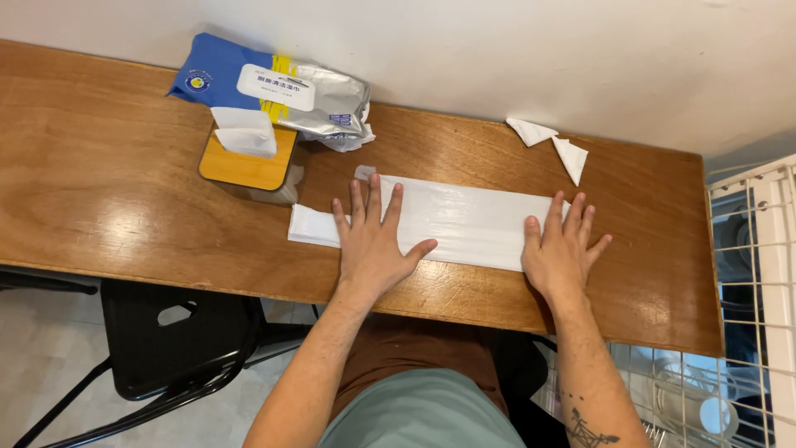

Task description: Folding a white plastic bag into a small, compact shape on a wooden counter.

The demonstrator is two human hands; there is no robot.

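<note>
We see the left hand [371, 241] and the right hand [562, 247] pressed flat, fingers spread, on a long white folded paper strip [464, 217] lying across the wooden counter [124, 199]. Behind it stand a yellow-lidded tissue box [249, 158] and a blue-and-silver wipes pack [274, 91]; two small folded paper triangles [551, 143] lie near the wall.
</note>
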